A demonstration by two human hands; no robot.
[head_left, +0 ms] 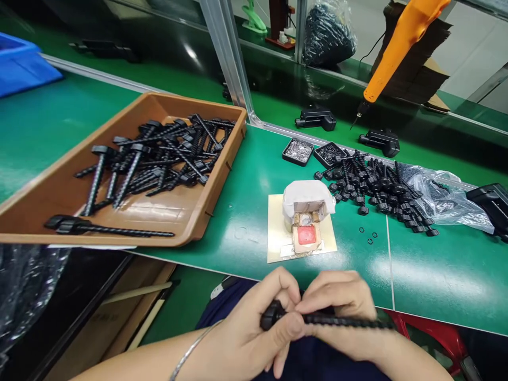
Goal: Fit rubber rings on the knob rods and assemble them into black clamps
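Above my lap, a black threaded rod with a knob-like head [337,320] lies sideways between my hands, its shaft extending to the right. My left hand [262,328] is closed around the head end, thumb and fingers wrapped beside the knob. The fingers of my right hand [341,301] are pinched together at the shaft just past the head. Whether a small part is between those fingertips is hidden. Just beyond my hands, a white block-shaped fixture [307,196] with a red pad stands on a cream board [275,222].
At left is a brown tray [214,196] of similar rods. Right of the fixture are a pile of black knobbed parts [381,185], a plastic bag [448,201] and several small black rings [370,241]. Two small-parts trays [298,151] sit behind. An orange electric screwdriver [397,53] hangs above.
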